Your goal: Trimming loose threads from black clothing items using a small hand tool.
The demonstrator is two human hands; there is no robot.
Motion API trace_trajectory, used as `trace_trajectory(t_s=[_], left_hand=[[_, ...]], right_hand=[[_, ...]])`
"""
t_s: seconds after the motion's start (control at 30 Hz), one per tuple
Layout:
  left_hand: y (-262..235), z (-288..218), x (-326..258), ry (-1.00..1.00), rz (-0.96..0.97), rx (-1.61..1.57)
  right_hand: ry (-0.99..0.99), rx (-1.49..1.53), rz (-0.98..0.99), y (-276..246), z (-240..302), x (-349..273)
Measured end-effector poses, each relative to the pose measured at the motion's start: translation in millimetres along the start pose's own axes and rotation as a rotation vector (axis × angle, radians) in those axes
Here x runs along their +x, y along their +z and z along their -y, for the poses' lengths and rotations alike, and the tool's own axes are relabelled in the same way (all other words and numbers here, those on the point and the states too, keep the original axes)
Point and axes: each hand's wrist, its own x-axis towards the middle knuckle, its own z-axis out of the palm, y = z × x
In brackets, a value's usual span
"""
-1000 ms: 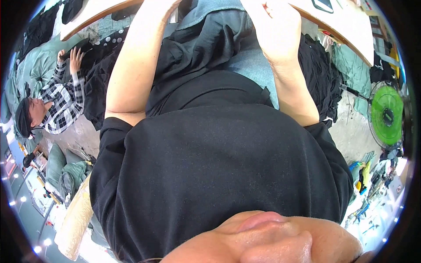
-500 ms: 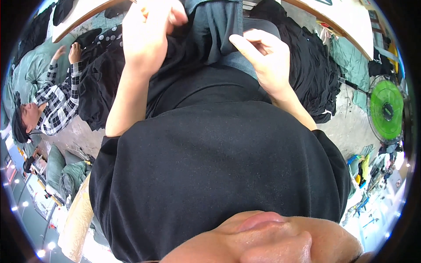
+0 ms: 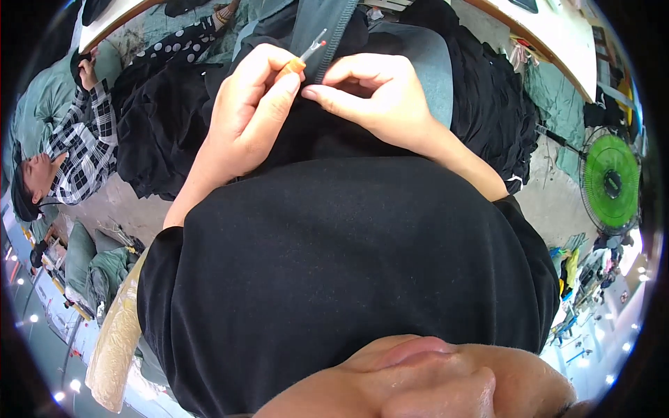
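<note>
A seam ripper [image 3: 295, 67] with an orange handle is in my left hand [image 3: 252, 104], its forked metal tip pointing up and right over the cloth. That hand is closed, thumb and fingers pinching the handle. Close beside it, my right hand [image 3: 383, 103] is closed on the edge of a dark grey garment [image 3: 312, 26], thumb and forefinger at its lower end. A stitched, ridged seam runs up along that edge from my right fingertips. The rest of the garment lies over my lap, partly hidden by my hands.
Black cloth heaps [image 3: 162, 136] lie at both sides. A person in a checked shirt [image 3: 90, 157] works at the left. A green fan [image 3: 611, 182] stands at the right, and pale table edges [image 3: 557, 42] jut in at the upper corners.
My left hand has come down and right from the upper edge, bringing the seam ripper into view. My right hand has moved left to meet it, and the seam now slants.
</note>
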Motion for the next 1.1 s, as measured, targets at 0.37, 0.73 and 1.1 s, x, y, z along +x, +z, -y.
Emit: trace_trajectory(t_s=[0.37, 0.73, 1.1], left_hand=[[-9.6, 14.8, -26.8, -0.015, 0.035, 0.151], [-14.8, 24.4, -24.9, 0.364, -0.005, 0.521], [-16.9, 26.7, -26.8, 0.423, 0.045, 0.561]], right_hand=[[-0.003, 0.05, -0.032, 8.9, -13.6, 4.3], [-0.107, -0.188, 0.01, 3.0, -13.2, 5.1], [-0.071, -0.174, 0.031, 2.6, -13.0, 4.8]])
